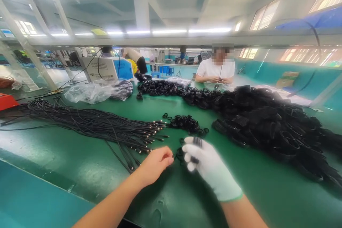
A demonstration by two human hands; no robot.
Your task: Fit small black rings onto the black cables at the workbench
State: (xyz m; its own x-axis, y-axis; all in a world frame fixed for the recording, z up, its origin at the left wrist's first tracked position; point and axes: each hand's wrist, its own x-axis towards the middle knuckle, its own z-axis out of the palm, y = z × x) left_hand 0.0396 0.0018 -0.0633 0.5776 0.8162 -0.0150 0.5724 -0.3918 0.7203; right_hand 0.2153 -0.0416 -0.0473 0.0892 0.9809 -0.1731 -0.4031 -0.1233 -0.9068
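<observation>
On the green bench (88, 156), from left to right: a long fan of black cables (80, 123) lies flat, its metal-tipped ends (153, 128) pointing toward the middle, apparently not yet handled. Just beyond those ends, the bare left hand (155, 164) is closed narrow, fingertips pinched together near the gloved hand — whether it grips anything cannot be told. Touching distance to its right, the gloved right hand (207, 165) is curled around a small black ribbed part (197, 141), which stands up from between its fingers. Just above the two hands sits a small cluster of black rings (185, 123), a few loose ones scattered about it. Farther right a large heap of coiled black cable bundles (272, 124) covers much of the bench — judged to be finished work, though this cannot be confirmed. Going by the two piles, a good share looks done, while the whole fan of straight cables remains. Across the bench a second person (217, 71) sits at work, beside clear plastic bags (98, 91).
</observation>
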